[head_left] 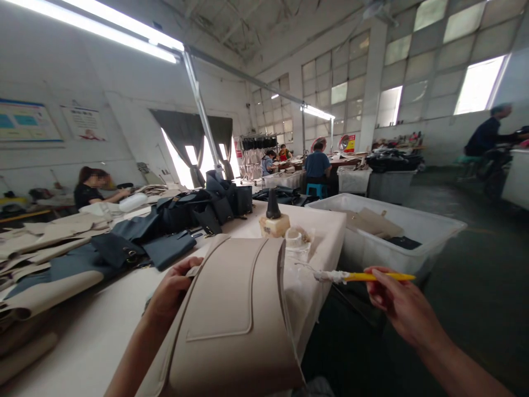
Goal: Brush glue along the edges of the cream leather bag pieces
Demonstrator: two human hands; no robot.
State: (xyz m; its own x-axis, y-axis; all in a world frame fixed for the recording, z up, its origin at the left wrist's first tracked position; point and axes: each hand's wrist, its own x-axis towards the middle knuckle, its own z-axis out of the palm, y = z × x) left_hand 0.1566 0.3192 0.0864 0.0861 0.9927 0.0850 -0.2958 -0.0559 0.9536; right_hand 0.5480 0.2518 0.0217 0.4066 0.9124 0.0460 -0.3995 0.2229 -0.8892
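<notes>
In the head view, a beige leather bag piece (231, 298) with a stitched, raised flap outline curves over the front of the white table. My left hand (173, 286) is closed on its left edge, fingers partly hidden behind it. My right hand (392, 292) pinches a yellow-handled glue brush (363, 277), its lower shaft crusted white and its thin tip pointing left toward the bag piece's right edge, apart from it. Behind the piece stand a small white glue pot (294, 238) with smeared sides and a yellowish block with a black cone (273, 205) on top.
Dark blue bag pieces (169, 251) and beige panels (45, 242) are heaped on the left of the table (107, 325). A white plastic bin (430, 234) with bag parts stands beyond its right edge. Several people work farther back, one (317, 165) seated on a blue stool.
</notes>
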